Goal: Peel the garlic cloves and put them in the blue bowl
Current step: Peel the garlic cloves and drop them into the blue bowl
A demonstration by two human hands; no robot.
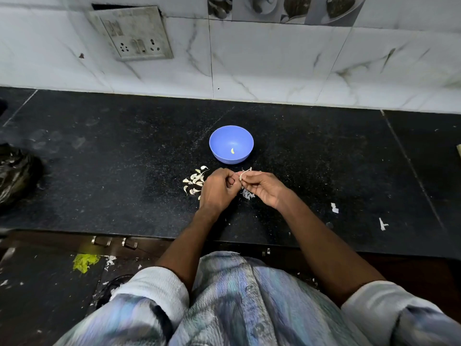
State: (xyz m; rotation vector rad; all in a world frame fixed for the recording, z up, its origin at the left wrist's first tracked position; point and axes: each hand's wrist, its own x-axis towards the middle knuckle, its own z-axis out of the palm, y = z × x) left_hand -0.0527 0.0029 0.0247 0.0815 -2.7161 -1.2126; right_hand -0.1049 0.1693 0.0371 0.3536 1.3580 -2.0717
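A blue bowl [219, 143] stands on the black counter with one peeled clove [232, 151] in it. Just in front of the bowl my left hand [217, 188] and my right hand [262, 187] meet over the counter. Both pinch a small garlic clove [241, 176] between their fingertips, and a strip of white skin [247, 171] curls up from it. A pile of unpeeled cloves [194, 182] lies left of my left hand. Loose peel scraps [247, 194] lie under my right hand.
The black counter [124, 171] ends at a tiled wall with a socket plate [134, 33]. A black plastic bag [15, 176] sits at the far left. White paper-like scraps [334, 208] lie at the right. The counter's front edge runs just below my wrists.
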